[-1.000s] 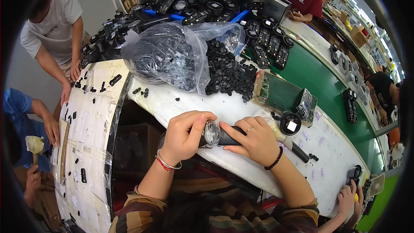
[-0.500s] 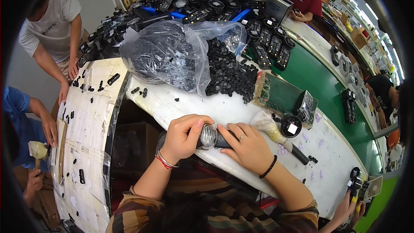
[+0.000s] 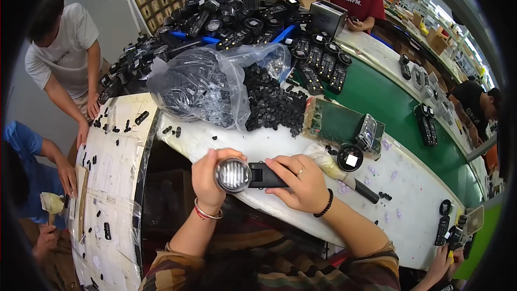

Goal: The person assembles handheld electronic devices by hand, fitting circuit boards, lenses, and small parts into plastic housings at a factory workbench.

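Between my two hands is a black flashlight-like device [image 3: 264, 175] with a round, clear, shiny head and a flat black handle. My left hand [image 3: 206, 180] is wrapped round the head, whose glassy face is turned up and reflects light stripes. On the handle, my right hand [image 3: 306, 183] is closed from the right side. Just beyond my right hand lies a mallet [image 3: 368, 191] with a black grip and a pale, plastic-wrapped head. Next to it a round black part [image 3: 350, 158] carries a white square.
Ahead are a big clear bag of parts [image 3: 196, 83], a heap of small black caps [image 3: 274, 105] and a pile of black devices [image 3: 237, 19]. A green glass-topped block [image 3: 336, 121] stands right of them. Co-workers' hands [image 3: 67, 178] are at the left table; others work at right.
The device's round head has turned its face up toward me, and the handle shows more plainly. My left hand has shifted slightly left; the whole view has shifted a little.
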